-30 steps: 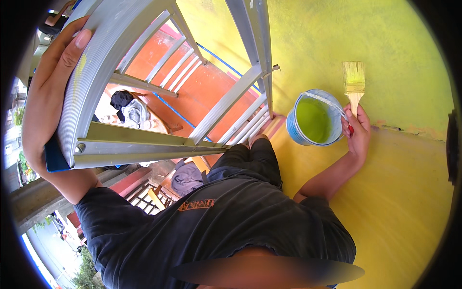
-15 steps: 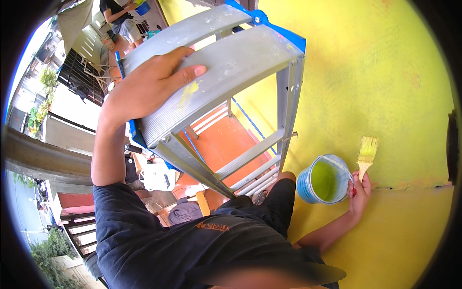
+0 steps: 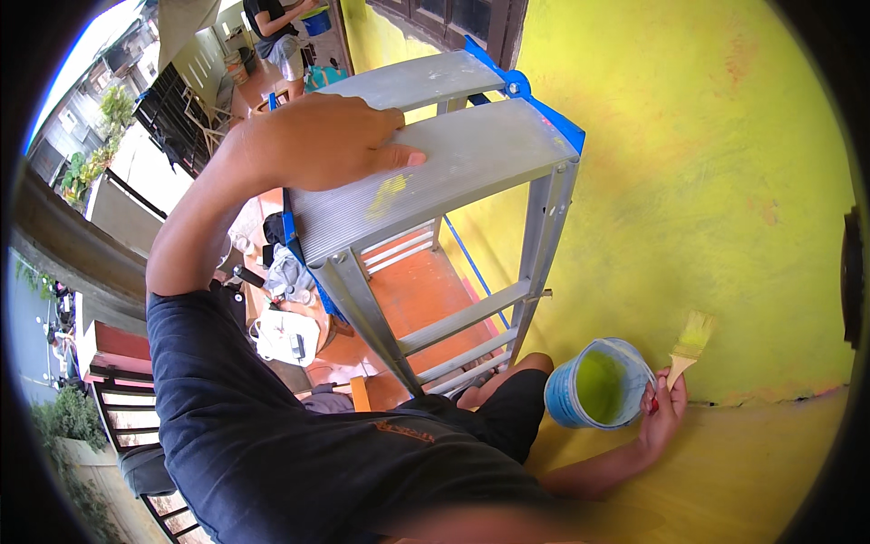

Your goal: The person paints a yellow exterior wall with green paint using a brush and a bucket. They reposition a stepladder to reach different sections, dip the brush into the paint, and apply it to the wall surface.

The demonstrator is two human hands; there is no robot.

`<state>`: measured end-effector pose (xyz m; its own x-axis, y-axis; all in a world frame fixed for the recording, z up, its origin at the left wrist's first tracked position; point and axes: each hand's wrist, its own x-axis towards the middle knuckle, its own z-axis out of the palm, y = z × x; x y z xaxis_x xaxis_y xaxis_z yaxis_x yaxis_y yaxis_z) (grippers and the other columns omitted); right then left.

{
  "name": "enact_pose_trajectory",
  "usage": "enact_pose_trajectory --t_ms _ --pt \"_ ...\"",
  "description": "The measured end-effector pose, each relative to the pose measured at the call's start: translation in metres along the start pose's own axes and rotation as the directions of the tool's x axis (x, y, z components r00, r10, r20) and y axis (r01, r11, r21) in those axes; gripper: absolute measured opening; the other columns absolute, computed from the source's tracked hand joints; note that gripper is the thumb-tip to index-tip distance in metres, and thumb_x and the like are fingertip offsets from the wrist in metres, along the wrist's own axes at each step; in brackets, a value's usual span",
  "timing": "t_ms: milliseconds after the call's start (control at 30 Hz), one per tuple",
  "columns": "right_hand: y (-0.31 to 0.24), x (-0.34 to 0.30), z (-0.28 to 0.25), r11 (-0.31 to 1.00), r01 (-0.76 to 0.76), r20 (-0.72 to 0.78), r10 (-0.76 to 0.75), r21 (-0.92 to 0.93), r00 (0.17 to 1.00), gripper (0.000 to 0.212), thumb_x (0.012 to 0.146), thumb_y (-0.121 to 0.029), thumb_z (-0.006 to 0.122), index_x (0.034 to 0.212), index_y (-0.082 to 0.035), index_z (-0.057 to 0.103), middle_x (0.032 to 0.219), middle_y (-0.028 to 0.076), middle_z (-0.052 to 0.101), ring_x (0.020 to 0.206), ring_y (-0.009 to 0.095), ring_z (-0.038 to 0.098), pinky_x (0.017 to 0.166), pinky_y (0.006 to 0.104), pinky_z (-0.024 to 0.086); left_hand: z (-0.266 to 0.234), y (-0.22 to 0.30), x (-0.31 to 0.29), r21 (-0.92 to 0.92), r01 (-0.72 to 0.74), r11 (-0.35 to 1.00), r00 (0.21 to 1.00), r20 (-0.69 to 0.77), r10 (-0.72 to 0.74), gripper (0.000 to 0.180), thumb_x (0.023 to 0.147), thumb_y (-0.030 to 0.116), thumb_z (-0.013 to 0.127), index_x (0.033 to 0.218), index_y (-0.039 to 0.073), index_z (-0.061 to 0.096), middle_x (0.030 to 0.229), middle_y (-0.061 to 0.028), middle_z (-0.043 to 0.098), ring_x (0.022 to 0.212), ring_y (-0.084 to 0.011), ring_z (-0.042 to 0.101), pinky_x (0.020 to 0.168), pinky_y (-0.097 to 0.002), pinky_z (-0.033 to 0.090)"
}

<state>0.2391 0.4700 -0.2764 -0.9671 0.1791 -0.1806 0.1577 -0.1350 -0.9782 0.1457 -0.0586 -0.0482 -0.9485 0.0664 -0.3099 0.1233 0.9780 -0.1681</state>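
My left hand point(image 3: 317, 140) grips the top of an aluminium stepladder point(image 3: 480, 136) with blue end caps. Its thumb lies on the nearer tread, beside a yellow paint smear, and its fingers curl toward the gap between the two treads. Low on the right, my right hand point(image 3: 667, 415) is closed around the handle of a paintbrush point(image 3: 691, 343), whose pale bristles are stained yellow and point up. The same hand holds the rim or handle of a light blue bucket point(image 3: 565, 399); which one I cannot tell. Yellow-green paint point(image 3: 600, 385) shows inside the tilted bucket.
A yellow painted wall point(image 3: 652, 199) rises along the right, with a dark window frame point(image 3: 467, 18) at its top. Below the ladder lies an orange tiled floor point(image 3: 421, 304). Another person point(image 3: 276, 36) stands at the far left with a blue container. Dark railings point(image 3: 136, 426) run along the left.
The ladder top sits lower and further right in the picture. My left wrist has lifted and its fingers curl more. My right hand, brush and bucket appear lower, the brush tilting more to the right.
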Motion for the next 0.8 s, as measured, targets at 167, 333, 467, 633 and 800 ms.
enact_pose_trajectory --t_ms 167,333,467,633,800 --pt "-0.011 0.004 0.011 1.000 -0.002 0.070 0.001 0.016 0.998 0.008 0.104 -0.013 0.059 0.109 -0.007 0.058 0.070 -0.004 0.046 0.058 0.003 0.040 0.049 0.0186 0.028 -0.051 0.008 0.056 0.036 -0.160 0.986 0.890 -0.427 0.160 0.063 0.102 0.060 0.048 0.127 0.005 0.066 0.107 -0.0178 0.073 0.102 -0.0330 0.067 0.095 -0.0450 0.049" --pt "-0.008 0.004 0.017 1.000 -0.010 0.105 0.008 0.015 0.994 0.008 0.101 -0.011 0.061 0.106 -0.005 0.060 0.073 -0.004 0.048 0.061 0.003 0.040 0.052 0.0187 0.030 -0.047 0.016 0.165 -0.243 -0.482 0.842 0.807 -0.497 0.319 0.076 0.101 0.069 0.038 0.116 0.003 0.072 0.100 -0.0151 0.074 0.093 -0.0320 0.071 0.089 -0.0444 0.053" --pt "-0.015 0.006 0.023 1.000 0.004 0.176 -0.008 0.023 0.984 0.009 0.101 -0.012 0.061 0.105 -0.005 0.060 0.071 -0.003 0.048 0.058 0.003 0.038 0.051 0.0193 0.029 -0.013 0.015 0.196 -0.283 -0.298 0.912 0.939 -0.258 0.227 0.075 0.109 0.058 0.028 0.099 0.000 0.074 0.092 -0.0178 0.071 0.083 -0.0329 0.067 0.084 -0.0448 0.052" --pt "-0.030 0.005 0.035 0.999 0.015 0.270 -0.026 0.043 0.963 0.012 0.101 -0.014 0.063 0.107 -0.005 0.058 0.071 -0.002 0.050 0.055 0.004 0.039 0.050 0.0191 0.030 -0.009 0.022 0.166 -0.289 -0.336 0.896 0.874 -0.449 0.183 0.074 0.102 0.057 0.033 0.076 -0.001 0.071 0.079 -0.0188 0.071 0.081 -0.0364 0.069 0.086 -0.0472 0.053" --pt "-0.050 -0.005 0.039 1.000 0.000 0.412 0.008 -0.018 0.911 0.013 0.099 -0.012 0.063 0.107 -0.002 0.058 0.077 -0.001 0.052 0.057 0.005 0.040 0.050 0.0187 0.030 -0.023 0.014 0.118 -0.284 -0.354 0.891 0.844 -0.508 0.173 0.056 0.095 0.042 0.041 0.075 0.000 0.070 0.074 -0.0180 0.070 0.075 -0.0358 0.068 0.082 -0.0470 0.054"
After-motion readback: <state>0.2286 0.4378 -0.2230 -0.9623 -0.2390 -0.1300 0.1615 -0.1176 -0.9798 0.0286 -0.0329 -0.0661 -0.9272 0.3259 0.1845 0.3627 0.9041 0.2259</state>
